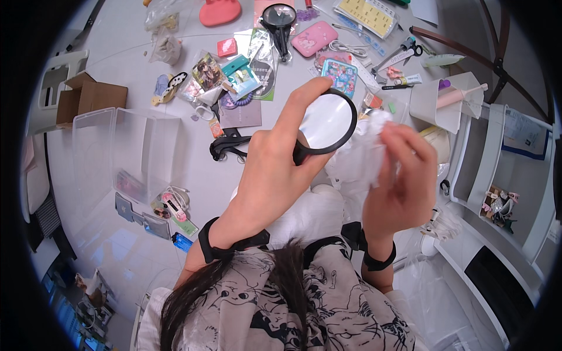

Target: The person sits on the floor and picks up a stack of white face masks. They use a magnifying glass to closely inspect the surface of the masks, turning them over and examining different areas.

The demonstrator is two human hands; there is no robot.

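Note:
My left hand (274, 175) holds a round lens or mirror with a black rim (330, 120), thumb and fingers around its edge. Its pale, shiny face is turned up towards me. To its right, my right hand (399, 180) pinches a crumpled white tissue (364, 151), blurred and partly hanging down. Just beyond the rim lies a small patterned tin with a turquoise edge (340, 77). Left of my left hand, a black strap-like piece (230, 147) with metal rings lies on the floor, partly hidden by the hand.
A clear plastic box (162, 149) and an open cardboard box (103, 96) stand at the left. Ahead lie a black round-headed item in a bag (279, 22), a pink case (315, 38) and scissors (412, 52). White bins (439, 103) and a drawer unit (483, 175) are at the right.

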